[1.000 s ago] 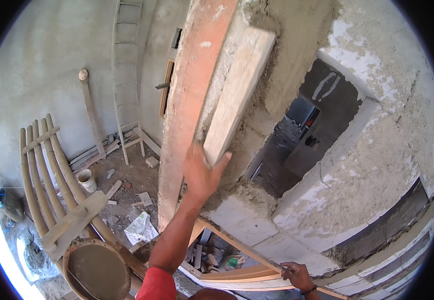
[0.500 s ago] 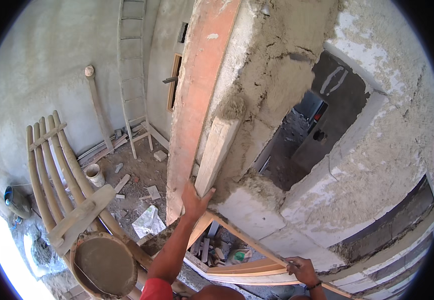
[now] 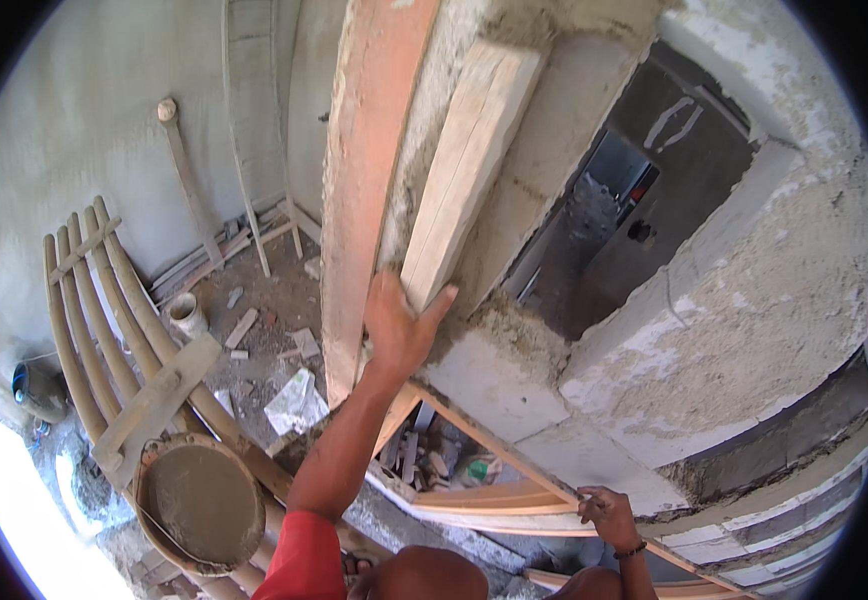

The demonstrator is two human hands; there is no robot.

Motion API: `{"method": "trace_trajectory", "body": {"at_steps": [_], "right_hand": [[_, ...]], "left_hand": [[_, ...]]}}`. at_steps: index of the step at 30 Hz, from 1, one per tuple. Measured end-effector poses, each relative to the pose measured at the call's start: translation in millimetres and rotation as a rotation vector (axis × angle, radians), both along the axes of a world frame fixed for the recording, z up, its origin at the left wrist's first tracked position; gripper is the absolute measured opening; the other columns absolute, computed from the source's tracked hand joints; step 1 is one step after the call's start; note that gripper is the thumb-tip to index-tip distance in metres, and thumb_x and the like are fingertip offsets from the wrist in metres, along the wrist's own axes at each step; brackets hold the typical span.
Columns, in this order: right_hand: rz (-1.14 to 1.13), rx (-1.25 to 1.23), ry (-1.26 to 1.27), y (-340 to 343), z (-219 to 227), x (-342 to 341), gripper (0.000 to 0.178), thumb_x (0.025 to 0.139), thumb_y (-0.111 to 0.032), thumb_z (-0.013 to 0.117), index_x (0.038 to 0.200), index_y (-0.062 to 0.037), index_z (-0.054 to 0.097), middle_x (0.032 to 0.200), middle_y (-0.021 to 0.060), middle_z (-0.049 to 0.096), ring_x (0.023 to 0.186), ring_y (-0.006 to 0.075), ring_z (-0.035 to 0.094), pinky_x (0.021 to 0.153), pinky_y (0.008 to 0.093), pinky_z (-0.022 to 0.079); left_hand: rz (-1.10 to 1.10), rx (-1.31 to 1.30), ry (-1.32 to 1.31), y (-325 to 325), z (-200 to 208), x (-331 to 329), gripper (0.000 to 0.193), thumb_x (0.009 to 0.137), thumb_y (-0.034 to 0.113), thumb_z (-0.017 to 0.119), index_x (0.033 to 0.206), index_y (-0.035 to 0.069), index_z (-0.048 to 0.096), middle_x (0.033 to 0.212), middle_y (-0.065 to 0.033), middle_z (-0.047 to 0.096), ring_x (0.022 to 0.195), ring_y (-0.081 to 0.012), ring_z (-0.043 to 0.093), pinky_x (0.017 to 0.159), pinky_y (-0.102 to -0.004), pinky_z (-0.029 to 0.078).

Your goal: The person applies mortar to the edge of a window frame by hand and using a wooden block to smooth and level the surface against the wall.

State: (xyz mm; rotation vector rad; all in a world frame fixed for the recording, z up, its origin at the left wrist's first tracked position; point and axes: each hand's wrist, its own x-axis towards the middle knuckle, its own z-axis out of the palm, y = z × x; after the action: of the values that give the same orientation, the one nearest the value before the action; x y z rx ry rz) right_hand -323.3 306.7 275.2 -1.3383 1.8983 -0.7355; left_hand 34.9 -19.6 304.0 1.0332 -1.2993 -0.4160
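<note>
My left hand (image 3: 401, 325) grips the lower end of a long squared wooden beam (image 3: 472, 165), thumb on one side and fingers on the other. The beam lies slanted along the wall face, beside an orange-red board (image 3: 369, 170). Wet mortar (image 3: 569, 110) coats the wall to its right. Lower down, my right hand (image 3: 610, 518) has its fingers curled over the edge of a wooden window frame (image 3: 499, 452). The frame meets the wall below white blocks (image 3: 494, 405).
At lower left, a round pan of mortar (image 3: 204, 505) rests on a scaffold of poles (image 3: 139, 310). A bucket (image 3: 187, 314) and wood scraps lie on the floor below. A ladder (image 3: 237, 130) leans at the back wall. The wall has a rectangular opening (image 3: 644, 190).
My left hand and the beam have moved up along the wall. The mortar clump at the beam's far end no longer shows there. My right hand stays at the frame.
</note>
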Motion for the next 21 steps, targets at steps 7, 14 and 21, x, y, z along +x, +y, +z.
{"method": "trace_trajectory", "body": {"at_steps": [7,14,21], "right_hand": [[0.076,0.001,-0.033,-8,-10,6,0.031,0.089,-0.002,0.058,0.117,0.0074,0.065,0.076,0.0088,0.07,0.066,0.0126,0.065,0.062,0.0271,0.054],[0.047,0.074,0.004,-15,0,5,0.033,0.092,0.003,0.057,0.125,0.0065,0.061,0.081,0.0067,0.066,0.069,0.0123,0.062,0.066,0.0269,0.054],[0.034,0.053,-0.006,-13,5,2,0.031,0.094,0.001,0.056,0.124,0.0059,0.061,0.08,0.007,0.067,0.068,0.0128,0.063,0.064,0.0263,0.053]], "left_hand": [[0.089,0.018,-0.053,21,-71,16,0.051,0.073,0.03,0.088,0.095,-0.005,0.059,0.09,-0.0244,0.058,0.084,-0.0443,0.059,0.074,-0.0501,0.047],[0.072,0.173,-0.089,16,-174,-1,0.051,0.073,0.026,0.088,0.101,-0.007,0.06,0.096,-0.0255,0.058,0.09,-0.0467,0.057,0.078,-0.0511,0.046],[0.126,0.218,-0.133,19,-214,-1,0.056,0.074,0.021,0.087,0.113,-0.006,0.057,0.097,-0.0235,0.065,0.09,-0.0414,0.064,0.081,-0.046,0.05]]}}
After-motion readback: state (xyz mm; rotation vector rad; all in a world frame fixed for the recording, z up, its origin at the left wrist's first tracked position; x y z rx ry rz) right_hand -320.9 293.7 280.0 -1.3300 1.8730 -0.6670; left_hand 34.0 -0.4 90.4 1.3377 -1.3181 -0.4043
